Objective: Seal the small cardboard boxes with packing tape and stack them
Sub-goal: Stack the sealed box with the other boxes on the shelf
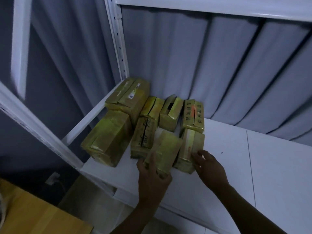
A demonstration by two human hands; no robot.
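Dim, bluish cast; soft blur throughout; wide-angle bending at edges.

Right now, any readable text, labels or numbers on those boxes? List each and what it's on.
Nothing legible.
Back right box: dark characters plus an orange mark on the flaps, too blurred to read.
Middle box: black characters along the seam, too blurred.
Back left box: small white label, too small to read.
Held box, in the left hand: no print visible.
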